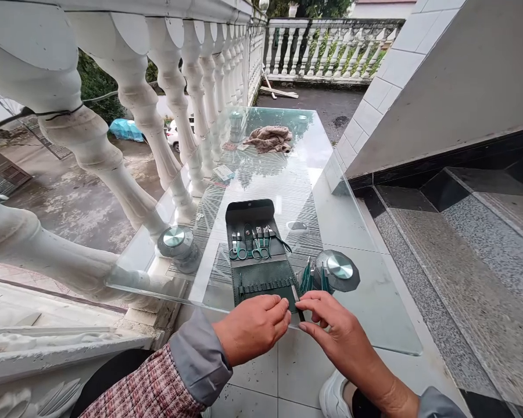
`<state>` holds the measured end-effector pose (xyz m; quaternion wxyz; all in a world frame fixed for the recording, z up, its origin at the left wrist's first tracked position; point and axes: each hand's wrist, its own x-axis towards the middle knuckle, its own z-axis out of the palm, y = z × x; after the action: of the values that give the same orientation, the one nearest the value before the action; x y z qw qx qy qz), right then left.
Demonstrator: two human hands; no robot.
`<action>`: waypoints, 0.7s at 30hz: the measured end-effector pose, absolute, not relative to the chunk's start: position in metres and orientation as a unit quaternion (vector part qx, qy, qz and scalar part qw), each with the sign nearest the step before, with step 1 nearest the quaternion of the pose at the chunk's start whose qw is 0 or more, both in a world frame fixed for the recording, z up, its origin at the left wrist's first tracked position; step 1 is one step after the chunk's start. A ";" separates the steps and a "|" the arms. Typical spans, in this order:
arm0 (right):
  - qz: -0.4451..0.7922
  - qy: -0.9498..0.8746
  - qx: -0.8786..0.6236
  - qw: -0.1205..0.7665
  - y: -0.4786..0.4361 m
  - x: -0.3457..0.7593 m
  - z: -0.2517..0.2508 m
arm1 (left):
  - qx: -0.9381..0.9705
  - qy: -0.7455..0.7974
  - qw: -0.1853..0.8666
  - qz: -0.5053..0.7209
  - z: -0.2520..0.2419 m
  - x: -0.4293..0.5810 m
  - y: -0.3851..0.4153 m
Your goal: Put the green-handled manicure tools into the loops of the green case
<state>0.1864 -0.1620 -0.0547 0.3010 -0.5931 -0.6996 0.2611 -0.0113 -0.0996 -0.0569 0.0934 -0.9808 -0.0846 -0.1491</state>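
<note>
A dark green manicure case (261, 270) lies unfolded on the glass table. Its upper pocket holds small scissors (260, 251), nail clippers (234, 247) and several other tools. One thin tool (241, 285) sits at the left of the row of loops in the lower panel. My left hand (255, 326) is closed at the case's lower edge, its fingertips hiding that part. Thumb and forefinger of my right hand (335, 328) pinch a slim dark strip with a pale upper end, seemingly a tool, at the case's lower right corner. Several green-handled tools (314, 277) lie just beyond my right hand.
The glass tabletop (353, 226) has round metal-capped supports (340, 267). A brown cloth (269, 139) and a small card (224, 172) lie farther back. White balusters (143, 116) line the left side; stone steps (457, 255) rise at the right.
</note>
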 end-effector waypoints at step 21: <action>0.368 -0.592 -0.671 0.253 -0.133 0.188 -0.041 | -0.988 -0.098 0.038 -0.110 -0.052 -0.011 -0.099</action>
<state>0.1880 -0.1332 -0.0409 0.2533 -0.6710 -0.5919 0.3678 -0.0109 -0.0986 -0.0517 0.0380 -0.9884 -0.0981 -0.1098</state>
